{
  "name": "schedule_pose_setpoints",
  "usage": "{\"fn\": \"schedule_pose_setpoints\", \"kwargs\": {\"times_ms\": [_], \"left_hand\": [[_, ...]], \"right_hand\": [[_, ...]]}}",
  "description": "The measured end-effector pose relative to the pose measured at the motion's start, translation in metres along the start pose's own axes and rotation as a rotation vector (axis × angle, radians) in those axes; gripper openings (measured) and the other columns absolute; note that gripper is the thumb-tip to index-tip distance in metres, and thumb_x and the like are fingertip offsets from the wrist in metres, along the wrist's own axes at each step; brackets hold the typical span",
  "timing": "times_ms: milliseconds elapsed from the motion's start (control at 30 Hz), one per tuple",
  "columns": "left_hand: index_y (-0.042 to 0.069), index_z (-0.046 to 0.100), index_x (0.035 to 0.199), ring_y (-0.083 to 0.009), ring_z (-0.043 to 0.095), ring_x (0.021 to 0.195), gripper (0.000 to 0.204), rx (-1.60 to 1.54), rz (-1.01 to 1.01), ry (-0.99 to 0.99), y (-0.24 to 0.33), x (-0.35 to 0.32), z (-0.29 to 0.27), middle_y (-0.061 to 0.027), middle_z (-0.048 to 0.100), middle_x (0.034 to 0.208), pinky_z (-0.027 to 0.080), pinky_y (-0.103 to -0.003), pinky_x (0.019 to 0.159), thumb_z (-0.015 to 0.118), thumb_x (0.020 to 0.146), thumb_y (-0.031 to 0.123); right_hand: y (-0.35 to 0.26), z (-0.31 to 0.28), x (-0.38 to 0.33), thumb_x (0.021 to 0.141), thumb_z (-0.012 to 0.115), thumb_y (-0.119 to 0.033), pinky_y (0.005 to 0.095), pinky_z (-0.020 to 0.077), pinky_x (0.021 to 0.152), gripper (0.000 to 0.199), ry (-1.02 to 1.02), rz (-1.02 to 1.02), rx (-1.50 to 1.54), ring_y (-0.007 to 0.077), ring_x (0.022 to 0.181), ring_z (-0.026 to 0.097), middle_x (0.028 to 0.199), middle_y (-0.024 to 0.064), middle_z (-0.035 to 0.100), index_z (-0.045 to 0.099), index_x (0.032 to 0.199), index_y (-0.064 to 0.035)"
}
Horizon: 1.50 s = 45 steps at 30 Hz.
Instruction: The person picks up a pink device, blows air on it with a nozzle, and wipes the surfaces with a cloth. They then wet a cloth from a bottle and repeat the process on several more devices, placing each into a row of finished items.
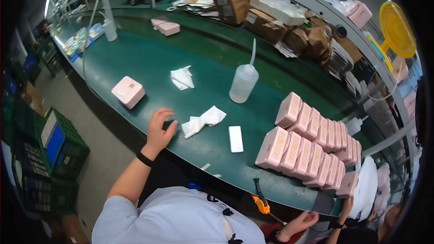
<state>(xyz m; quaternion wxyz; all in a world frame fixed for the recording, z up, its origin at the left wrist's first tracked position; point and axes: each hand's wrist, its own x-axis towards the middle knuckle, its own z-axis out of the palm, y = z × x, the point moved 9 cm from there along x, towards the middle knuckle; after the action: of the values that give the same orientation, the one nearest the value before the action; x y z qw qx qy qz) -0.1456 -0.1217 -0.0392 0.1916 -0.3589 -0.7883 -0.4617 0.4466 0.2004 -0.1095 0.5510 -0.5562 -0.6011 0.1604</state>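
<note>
My left hand [161,125], a black band at its wrist, is held over the near edge of the green table, fingers apart and holding nothing. Beyond it to the left sits a pale pink box-shaped case [128,92]. Just right of this hand lies a crumpled white cloth [203,121], and a second white cloth [182,77] lies farther back. A small white block [235,139] rests to the right of the cloths. My right hand [304,221] is low at the right, below the table edge, with loosely bent fingers and nothing visible in them.
A squeeze bottle [244,83] stands mid-table. Rows of pink cases [300,153] fill the right side, where a co-worker's hand [346,208] touches a pink case [347,184]. An orange-handled tool [261,203] hangs at the near edge. Green crates [65,149] stand on the left floor.
</note>
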Motion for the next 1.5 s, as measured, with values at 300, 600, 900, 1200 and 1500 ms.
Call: {"fn": "schedule_pose_setpoints", "kwargs": {"times_ms": [300,600,900,1200,1500], "left_hand": [[0.004,0.059,0.114,-0.0299,0.059,0.110,0.032,-0.290,-0.260,-0.140,-0.010,0.016,0.009,-0.0147,0.061,0.115,0.046,-0.036,0.097,0.072,0.085,0.010],[-0.001,0.035,0.142,-0.0315,0.051,0.116,0.070,-1.273,-1.145,-0.076,-0.115,0.185,0.109,-0.0212,0.041,0.136,0.046,-0.040,0.102,0.073,0.088,0.025],[0.005,0.051,0.137,-0.0304,0.059,0.112,0.050,-0.799,-1.010,0.262,-0.372,0.335,0.157,-0.0132,0.059,0.128,0.047,-0.044,0.094,0.061,0.093,0.027],[0.012,0.045,0.141,-0.0296,0.052,0.128,0.046,-1.180,-1.115,0.512,-0.416,0.371,0.219,-0.0062,0.055,0.140,0.038,-0.056,0.106,0.056,0.098,0.025],[-0.008,0.051,0.123,-0.0314,0.067,0.103,0.044,-0.493,-0.874,-0.135,-0.281,0.356,0.060,-0.0225,0.064,0.115,0.057,-0.043,0.084,0.064,0.088,0.014]], "right_hand": [[-0.094,0.070,-0.088,0.087,0.066,-0.011,0.0487,0.0359,0.106,0.048,-0.439,-0.493,-0.206,0.0394,0.124,0.045,0.134,0.0210,0.046,0.047,0.130,0.0021],[-0.107,0.101,-0.114,0.084,0.073,-0.026,0.0566,0.0223,0.117,0.071,-0.410,-0.466,-0.394,0.0479,0.143,0.026,0.148,0.0252,0.036,0.038,0.139,0.0023],[-0.105,0.134,-0.123,0.087,0.073,-0.040,0.0643,0.0278,0.113,0.076,-0.103,-0.638,-0.487,0.0481,0.142,0.028,0.142,0.0251,0.039,0.033,0.137,0.0019],[-0.068,0.125,-0.125,0.094,0.061,-0.049,0.0602,0.0387,0.109,0.061,0.231,-0.730,-0.620,0.0467,0.132,0.044,0.134,0.0241,0.050,0.044,0.126,0.0009],[-0.042,0.113,-0.123,0.097,0.056,-0.048,0.0594,0.0410,0.107,0.057,0.353,-0.842,-0.527,0.0451,0.127,0.049,0.128,0.0236,0.054,0.049,0.124,0.0013]]}}
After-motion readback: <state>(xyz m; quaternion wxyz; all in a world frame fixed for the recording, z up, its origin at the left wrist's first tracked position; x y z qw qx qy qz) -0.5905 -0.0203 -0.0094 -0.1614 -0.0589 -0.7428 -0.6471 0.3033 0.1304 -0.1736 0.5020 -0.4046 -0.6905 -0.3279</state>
